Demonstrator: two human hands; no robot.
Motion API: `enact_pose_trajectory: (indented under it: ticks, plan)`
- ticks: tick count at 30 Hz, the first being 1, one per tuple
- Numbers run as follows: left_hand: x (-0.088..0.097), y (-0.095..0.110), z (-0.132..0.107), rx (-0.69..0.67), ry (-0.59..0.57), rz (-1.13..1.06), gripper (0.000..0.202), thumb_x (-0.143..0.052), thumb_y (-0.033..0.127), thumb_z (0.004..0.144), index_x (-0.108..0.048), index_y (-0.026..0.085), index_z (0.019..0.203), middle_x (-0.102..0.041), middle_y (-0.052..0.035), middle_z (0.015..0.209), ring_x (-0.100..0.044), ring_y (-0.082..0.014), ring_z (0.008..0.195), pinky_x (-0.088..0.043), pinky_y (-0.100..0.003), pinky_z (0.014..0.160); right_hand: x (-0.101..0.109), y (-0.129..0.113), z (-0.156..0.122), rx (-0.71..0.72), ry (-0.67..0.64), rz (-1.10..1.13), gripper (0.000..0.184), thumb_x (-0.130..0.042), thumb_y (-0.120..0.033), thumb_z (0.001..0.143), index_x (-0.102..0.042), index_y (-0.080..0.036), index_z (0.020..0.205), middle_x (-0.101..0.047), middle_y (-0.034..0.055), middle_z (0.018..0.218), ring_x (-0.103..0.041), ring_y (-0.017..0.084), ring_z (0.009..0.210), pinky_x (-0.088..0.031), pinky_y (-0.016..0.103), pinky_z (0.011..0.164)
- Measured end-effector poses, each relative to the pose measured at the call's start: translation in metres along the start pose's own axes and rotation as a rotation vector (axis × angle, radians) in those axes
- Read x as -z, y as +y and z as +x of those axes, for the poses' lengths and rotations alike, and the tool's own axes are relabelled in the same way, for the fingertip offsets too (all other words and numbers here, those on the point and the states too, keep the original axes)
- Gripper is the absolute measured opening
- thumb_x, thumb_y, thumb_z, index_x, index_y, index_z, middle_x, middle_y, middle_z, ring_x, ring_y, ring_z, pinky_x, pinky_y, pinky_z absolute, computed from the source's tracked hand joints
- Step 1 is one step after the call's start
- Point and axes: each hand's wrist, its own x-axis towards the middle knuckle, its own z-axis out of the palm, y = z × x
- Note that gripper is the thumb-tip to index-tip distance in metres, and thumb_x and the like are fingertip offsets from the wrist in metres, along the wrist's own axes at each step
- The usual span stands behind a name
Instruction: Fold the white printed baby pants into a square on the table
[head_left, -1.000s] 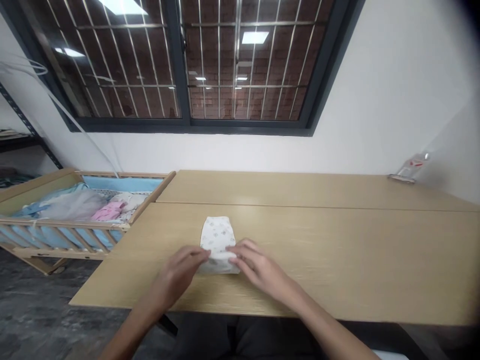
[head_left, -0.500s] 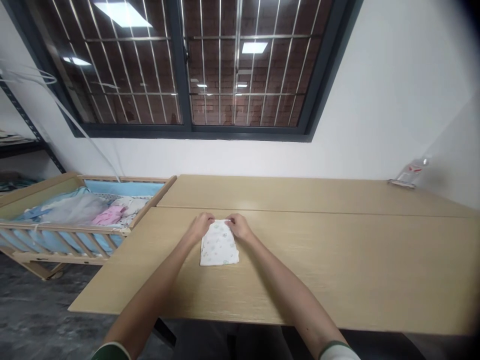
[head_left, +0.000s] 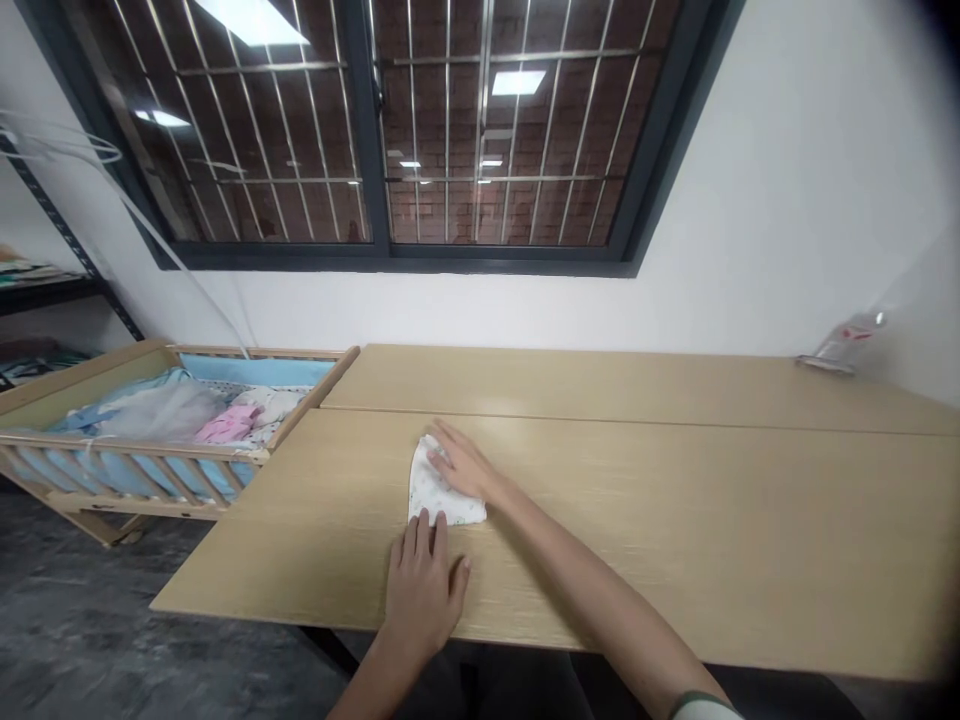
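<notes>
A small white folded cloth (head_left: 431,494) with a faint print lies on the light wooden table (head_left: 675,520), near its front left. My right hand (head_left: 463,466) lies flat on top of the cloth, fingers stretched out toward the far left corner. My left hand (head_left: 424,585) rests flat on the table just in front of the cloth, fingertips touching its near edge. Neither hand holds anything.
A wooden baby crib (head_left: 135,440) with blue lining, a pink garment (head_left: 223,427) and other fabrics stands against the table's left end. A clear plastic bag (head_left: 844,345) lies at the far right by the wall. A barred window is behind the table.
Both hands were at the cloth's far edge half a second ago. Now my left hand has drawn back to the near edge and my right hand lies flat on the cloth.
</notes>
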Motion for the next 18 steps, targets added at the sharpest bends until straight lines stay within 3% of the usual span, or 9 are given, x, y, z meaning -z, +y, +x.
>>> enact_pose_trajectory:
  ticks: [4, 7, 12, 18]
  plan:
    - [-0.013, -0.002, -0.011, 0.012, 0.041, 0.029, 0.046, -0.048, 0.034, 0.099, -0.057, 0.01, 0.138, -0.057, -0.0205, 0.143, -0.051, -0.0352, 0.132, -0.044, -0.049, 0.103, -0.002, -0.048, -0.021, 0.331, -0.262, 0.004, 0.059, -0.035, -0.047, 0.108, -0.036, -0.016, 0.157, -0.027, 0.0142, 0.167, -0.024, 0.027, 0.154, -0.023, 0.043, 0.125]
    - [-0.015, -0.013, -0.011, 0.008, 0.052, -0.022, 0.034, -0.049, 0.029, 0.099, -0.067, 0.015, 0.124, -0.067, -0.016, 0.129, -0.059, -0.0327, 0.121, -0.045, -0.049, 0.103, -0.009, -0.067, -0.039, 0.459, -0.42, 0.046, 0.059, -0.037, -0.046, 0.108, -0.034, -0.017, 0.159, -0.024, 0.0127, 0.167, -0.018, 0.023, 0.156, -0.017, 0.039, 0.127]
    - [-0.013, -0.018, -0.015, -0.007, 0.049, -0.06, 0.03, -0.049, 0.025, 0.097, -0.071, 0.016, 0.115, -0.072, -0.0138, 0.116, -0.063, -0.0312, 0.111, -0.044, -0.051, 0.103, -0.02, -0.06, -0.053, 0.397, -0.583, 0.065, 0.055, -0.033, -0.044, 0.109, -0.03, -0.024, 0.16, -0.023, 0.0062, 0.168, -0.017, 0.018, 0.156, -0.013, 0.038, 0.128]
    - [-0.011, -0.013, -0.012, 0.016, 0.055, 0.005, 0.037, -0.048, 0.03, 0.099, -0.064, 0.016, 0.13, -0.064, -0.0156, 0.136, -0.052, -0.0322, 0.133, -0.044, -0.048, 0.106, -0.024, -0.025, -0.032, 0.298, -0.574, -0.032, 0.057, -0.031, -0.052, 0.108, -0.03, -0.029, 0.16, -0.022, 0.0038, 0.168, -0.014, 0.02, 0.157, -0.009, 0.044, 0.128]
